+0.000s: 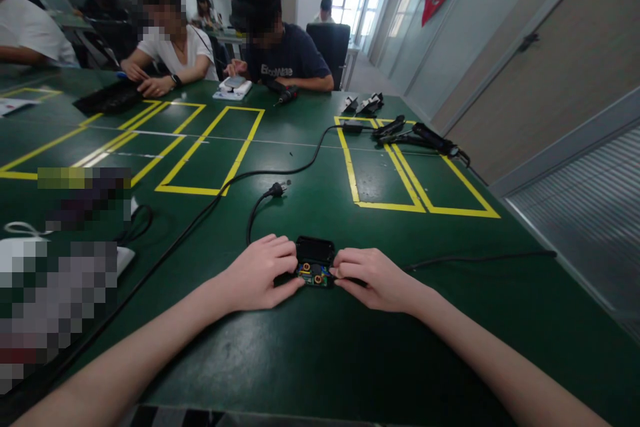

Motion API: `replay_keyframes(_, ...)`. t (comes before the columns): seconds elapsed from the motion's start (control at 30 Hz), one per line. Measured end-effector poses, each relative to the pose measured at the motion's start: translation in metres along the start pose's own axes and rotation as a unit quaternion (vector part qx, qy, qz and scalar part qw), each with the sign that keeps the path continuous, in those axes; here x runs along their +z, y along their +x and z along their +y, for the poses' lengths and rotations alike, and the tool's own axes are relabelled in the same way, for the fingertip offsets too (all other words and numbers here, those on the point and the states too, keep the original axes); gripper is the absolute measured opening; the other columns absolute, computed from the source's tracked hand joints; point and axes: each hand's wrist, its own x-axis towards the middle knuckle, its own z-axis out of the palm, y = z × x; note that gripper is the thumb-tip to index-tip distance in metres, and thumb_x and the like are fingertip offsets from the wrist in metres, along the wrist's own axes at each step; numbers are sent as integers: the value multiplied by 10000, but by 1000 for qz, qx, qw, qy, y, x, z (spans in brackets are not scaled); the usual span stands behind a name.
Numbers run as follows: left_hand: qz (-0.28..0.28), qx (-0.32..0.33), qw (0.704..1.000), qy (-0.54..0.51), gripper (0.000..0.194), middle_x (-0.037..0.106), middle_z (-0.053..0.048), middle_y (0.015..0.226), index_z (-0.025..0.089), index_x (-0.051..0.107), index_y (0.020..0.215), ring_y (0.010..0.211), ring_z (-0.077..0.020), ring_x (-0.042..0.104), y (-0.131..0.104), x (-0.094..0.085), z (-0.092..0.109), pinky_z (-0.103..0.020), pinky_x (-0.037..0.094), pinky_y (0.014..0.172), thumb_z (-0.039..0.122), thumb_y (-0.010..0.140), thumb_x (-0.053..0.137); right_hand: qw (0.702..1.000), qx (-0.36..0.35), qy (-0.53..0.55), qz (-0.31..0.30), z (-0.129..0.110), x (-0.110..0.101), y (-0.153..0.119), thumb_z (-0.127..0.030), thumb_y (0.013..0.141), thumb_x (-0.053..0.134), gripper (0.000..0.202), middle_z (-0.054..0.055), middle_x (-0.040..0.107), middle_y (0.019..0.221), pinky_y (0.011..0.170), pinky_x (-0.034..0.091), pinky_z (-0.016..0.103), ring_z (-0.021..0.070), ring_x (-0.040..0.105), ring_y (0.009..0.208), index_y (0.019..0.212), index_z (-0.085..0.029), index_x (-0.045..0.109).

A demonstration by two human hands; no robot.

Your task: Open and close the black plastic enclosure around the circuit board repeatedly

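Note:
A small black plastic case lies opened on the green table, its hollow lid half folded back on the far side. In the near half sits a circuit board with two copper-wound ring coils and some blue wires at its right end. My left hand grips the left end of the case, thumb near, fingers on the far side. My right hand is closed at the right end, fingertips pinched by the blue wires; whether they hold wire or case edge is hidden. A black cable with a plug runs behind my left hand.
Another black cable stretches right from my right hand. A long black cord crosses the table to black tools at the far right. Yellow tape rectangles mark the tabletop. Across sit co-workers, near a power drill and a black tray.

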Motion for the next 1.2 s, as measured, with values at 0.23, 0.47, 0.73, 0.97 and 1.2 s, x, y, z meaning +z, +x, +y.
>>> replay_keyframes(0.23,13,13,997,75,265,655,-48,869,189,606,807,816,-201,581,1,6,2,-340,428,750,384,982,646,995,-48,-67,64,2,2,-1,-217,1025,551,177,78,712,969,700,464,310,173,639,794,932,-191,699)
replay_keyframes(0.47,61,-36,996,61,609,623,-171,1399,203,572,1397,1274,-347,581,1,15,-1,-511,467,1075,481,888,756,969,150,-105,166,8,20,4,-320,993,628,300,169,686,1247,875,488,470,312,621,1100,1256,-197,700)
replay_keyframes(0.73,38,-40,998,5,814,604,-156,1403,236,485,1466,1301,-345,575,1,22,-4,-514,520,1094,446,788,883,961,182,151,141,2,23,7,-227,936,698,258,78,751,1055,837,588,391,230,702,957,1187,-210,644)
replay_keyframes(0.97,32,-25,999,-25,690,583,-134,1362,250,494,1441,1166,-285,674,0,20,2,-410,596,983,305,835,820,941,144,261,163,1,26,5,-195,918,681,249,65,762,1037,741,641,293,181,750,889,1160,-209,626)
replay_keyframes(1.2,13,-5,999,-36,668,681,-119,1302,247,447,1502,1154,-280,689,-1,24,-3,-398,567,996,325,912,751,961,63,196,185,0,28,4,-134,954,632,197,48,779,1002,803,661,278,163,772,867,1133,-215,651)
